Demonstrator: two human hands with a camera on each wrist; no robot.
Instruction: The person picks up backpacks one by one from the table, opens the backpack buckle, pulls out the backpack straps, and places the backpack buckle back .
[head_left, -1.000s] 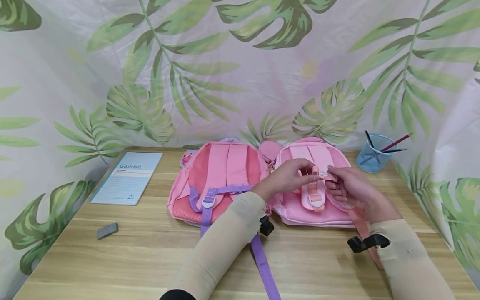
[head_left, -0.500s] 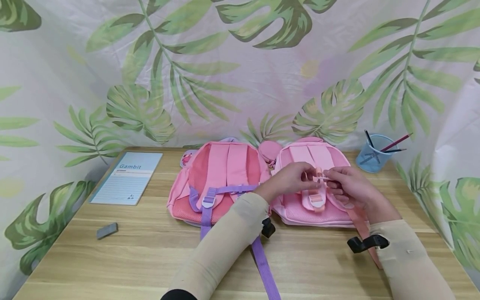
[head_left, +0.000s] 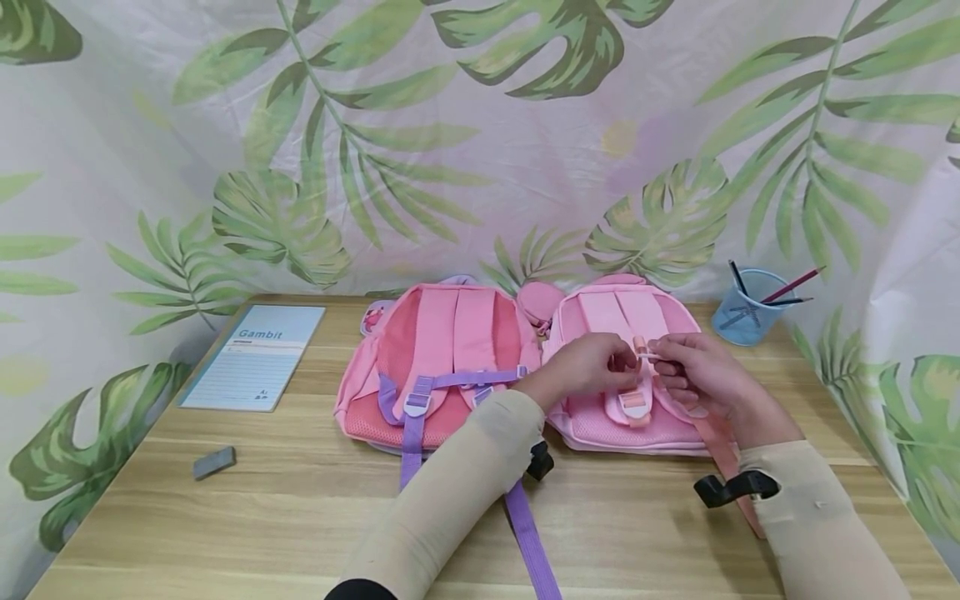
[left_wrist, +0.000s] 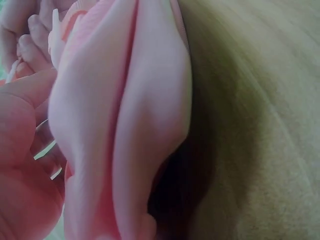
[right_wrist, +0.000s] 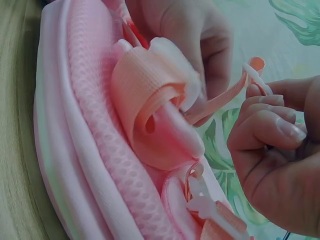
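Observation:
The right-hand pink backpack (head_left: 592, 417) lies with its straps facing up. My right hand (head_left: 697, 375) pinches a small white plastic buckle (right_wrist: 257, 79) between thumb and fingers, holding it above the backpack. A peach webbing strap (right_wrist: 225, 100) is threaded at the buckle and runs back to my left hand (head_left: 592, 364), which pinches it in the right wrist view. Below them, a white strap adjuster (head_left: 634, 406) sits on the padded shoulder strap. In the left wrist view the backpack's side (left_wrist: 150, 75) hides much of the hands' work.
Another pink backpack (head_left: 453, 333) with purple straps (head_left: 528, 533) lies left of it, partly under my left forearm. A blue pencil cup (head_left: 742, 321) stands at the back right. A notebook (head_left: 255, 354) and a grey eraser (head_left: 214, 462) lie at left.
The buckle has turned from flat to edge-on in my right hand. My left hand has shifted slightly down and right along the strap; the right hand has barely moved.

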